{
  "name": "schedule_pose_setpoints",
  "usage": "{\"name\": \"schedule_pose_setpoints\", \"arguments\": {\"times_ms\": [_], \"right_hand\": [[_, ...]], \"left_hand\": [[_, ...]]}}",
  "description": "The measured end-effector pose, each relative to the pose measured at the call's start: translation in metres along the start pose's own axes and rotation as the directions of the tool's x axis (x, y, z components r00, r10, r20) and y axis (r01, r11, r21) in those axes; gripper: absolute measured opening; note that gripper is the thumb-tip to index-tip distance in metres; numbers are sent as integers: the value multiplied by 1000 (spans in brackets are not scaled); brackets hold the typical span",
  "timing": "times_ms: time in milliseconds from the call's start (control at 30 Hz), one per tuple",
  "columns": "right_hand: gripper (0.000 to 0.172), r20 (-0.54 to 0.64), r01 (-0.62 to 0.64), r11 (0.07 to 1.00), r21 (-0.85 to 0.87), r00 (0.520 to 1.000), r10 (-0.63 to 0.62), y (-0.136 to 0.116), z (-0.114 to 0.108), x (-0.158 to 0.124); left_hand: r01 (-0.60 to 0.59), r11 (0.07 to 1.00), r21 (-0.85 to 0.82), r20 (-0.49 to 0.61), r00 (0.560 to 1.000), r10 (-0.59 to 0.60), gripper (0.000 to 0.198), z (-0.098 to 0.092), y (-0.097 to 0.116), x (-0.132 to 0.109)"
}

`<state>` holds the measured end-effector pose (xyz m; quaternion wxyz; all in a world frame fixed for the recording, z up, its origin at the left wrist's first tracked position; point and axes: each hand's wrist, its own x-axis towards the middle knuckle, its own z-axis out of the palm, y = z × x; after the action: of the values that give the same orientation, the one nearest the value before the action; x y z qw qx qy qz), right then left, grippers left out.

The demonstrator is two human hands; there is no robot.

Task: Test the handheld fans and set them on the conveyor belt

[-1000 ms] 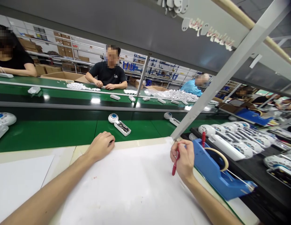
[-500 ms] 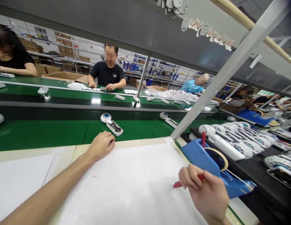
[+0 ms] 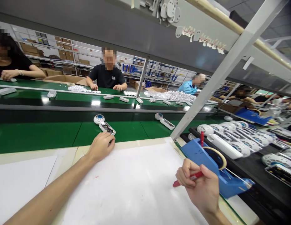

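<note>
My left hand (image 3: 102,146) rests on the near edge of the green belt, its fingers curled with the thumb against them. A small dark patch shows between thumb and fingers; what it is cannot be made out. Right beyond the fingertips lies a white handheld fan (image 3: 107,128) with a round head and an open handle showing its circuit board. My right hand (image 3: 199,184), palm turned up, is closed around a red marker pen (image 3: 176,184) above a white sheet of paper (image 3: 126,187). The pen's tip points left.
A blue tape dispenser (image 3: 199,156) stands right of the paper, a red pen (image 3: 202,138) upright in it. Further right, several fans (image 3: 241,147) fill a black tray. A slanted metal post (image 3: 220,75) rises beside the dispenser. Another fan (image 3: 167,123) lies on the belt (image 3: 133,128). Co-workers sit opposite.
The fans on the near belt have shifted left, one now reaching my left fingertips. White housings on the far belt have moved right. My right hand has turned slightly, still holding the marker pen.
</note>
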<state>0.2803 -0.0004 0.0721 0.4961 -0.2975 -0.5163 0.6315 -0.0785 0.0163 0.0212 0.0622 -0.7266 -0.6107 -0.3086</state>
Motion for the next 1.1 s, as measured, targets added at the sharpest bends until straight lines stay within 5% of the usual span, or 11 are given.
{"name": "schedule_pose_setpoints", "arguments": {"times_ms": [167, 500, 633, 800, 967, 1100], "right_hand": [[51, -31, 39, 999, -31, 999, -40, -16, 2, 12], [46, -17, 28, 999, 16, 999, -28, -19, 2, 23], [48, -29, -15, 1000, 15, 999, 16, -24, -1, 25], [51, 21, -62, 998, 20, 998, 62, -33, -2, 26], [49, 39, -62, 998, 32, 997, 61, -34, 7, 29], [39, 16, 47, 998, -29, 999, -46, -29, 16, 28]], "left_hand": [[47, 999, 2, -120, 992, -46, 22, -3, 0, 0], [210, 978, 15, -141, 968, -206, 22, -7, -5, 5], [423, 902, 90, -165, 899, -405, 25, -20, -23, 11], [659, 697, 282, -11, 729, -685, 67, -30, -44, 12], [691, 657, 303, 43, 679, -733, 85, -27, -48, 17], [737, 614, 281, 84, 619, -781, 70, -30, -58, 20]]}}
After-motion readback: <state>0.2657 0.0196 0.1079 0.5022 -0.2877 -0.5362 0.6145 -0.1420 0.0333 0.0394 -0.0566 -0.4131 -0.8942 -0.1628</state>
